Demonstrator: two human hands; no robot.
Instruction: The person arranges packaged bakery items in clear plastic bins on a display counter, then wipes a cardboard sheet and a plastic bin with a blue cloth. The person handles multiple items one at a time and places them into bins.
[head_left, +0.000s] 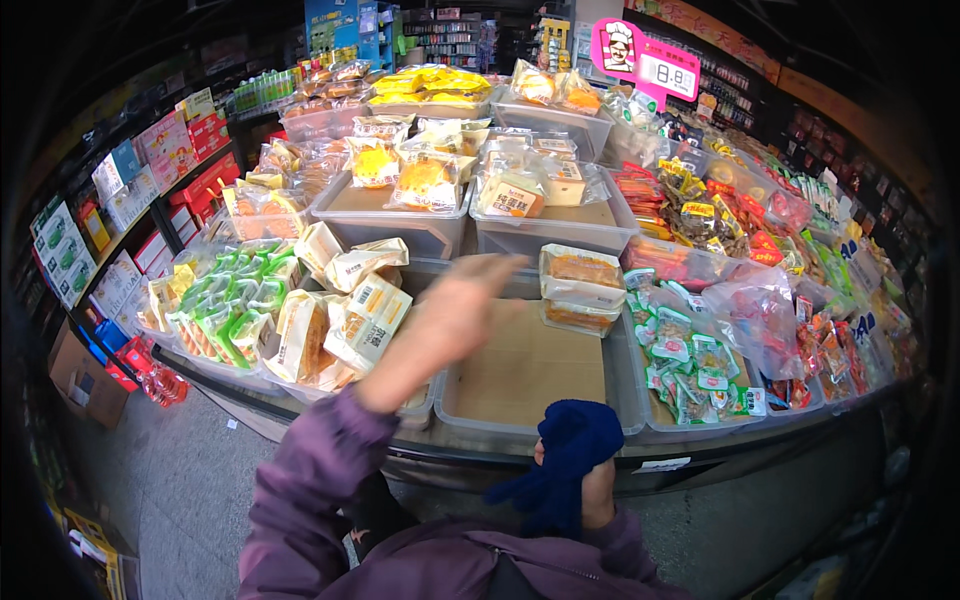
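My left hand (469, 311), blurred, reaches over the front bins with its fingers pointing right. Whether its fingers are closed cannot be made out, and no item shows in it. Below it lies a clear plastic bin (445, 409) lined with cardboard (525, 360). Two stacked packs of wrapped bread (582, 281) sit in that bin's back right corner. Just left of my forearm, a heap of paper-wrapped bread packs (367, 322) fills another bin. Close to my body, my right hand (598, 491) grips dark blue knit gloves (577, 442), which hide most of its fingers.
Behind stand bins of wrapped cakes (514, 191) and buns (427, 180). Green-and-white snack packets (690, 360) fill a bin at right; green-edged packs (232, 300) are at left. A pink price sign (646, 60) rises at the back. The dark display edge (510, 457) runs before me.
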